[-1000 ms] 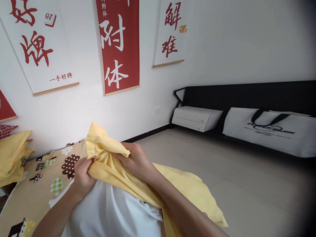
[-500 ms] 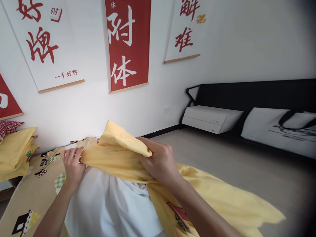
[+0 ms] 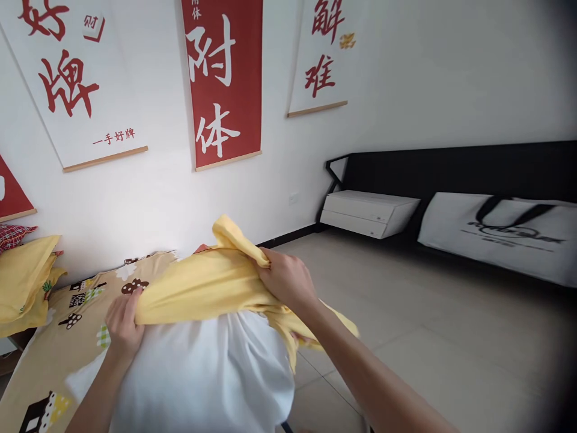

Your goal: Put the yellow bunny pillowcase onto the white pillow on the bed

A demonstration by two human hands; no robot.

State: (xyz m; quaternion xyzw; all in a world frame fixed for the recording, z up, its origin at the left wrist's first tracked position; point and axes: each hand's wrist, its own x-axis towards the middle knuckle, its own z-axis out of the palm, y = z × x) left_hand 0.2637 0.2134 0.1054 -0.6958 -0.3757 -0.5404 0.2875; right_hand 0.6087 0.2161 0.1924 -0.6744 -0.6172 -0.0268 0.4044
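A white pillow (image 3: 198, 373) lies in front of me on the patterned bed sheet (image 3: 85, 355), its near part bare. Across its far end stretches a yellow pillowcase (image 3: 193, 294), gathered and folded. My left hand (image 3: 124, 328) grips the case's left edge between thumb and fingers, beside the pillow. Farther right, my right hand (image 3: 288, 276) is closed around a bunched part of the same fabric, with a folded flap standing up from the fist. Loose cloth hangs beyond my right forearm, partly hidden by it.
Yellow folded bedding (image 3: 27, 276) and a red checked cushion (image 3: 15, 236) sit at the left. Scrolls such as the red one (image 3: 225, 90) hang on the wall. A white box (image 3: 367, 213) and a white bag (image 3: 500, 240) rest on a black bench (image 3: 455, 171) across the tiled floor.
The yellow fabric that trailed far to the right has swung in toward the pillow. More of the white pillow's right side shows. Both hands keep their hold; the view has turned slightly right.
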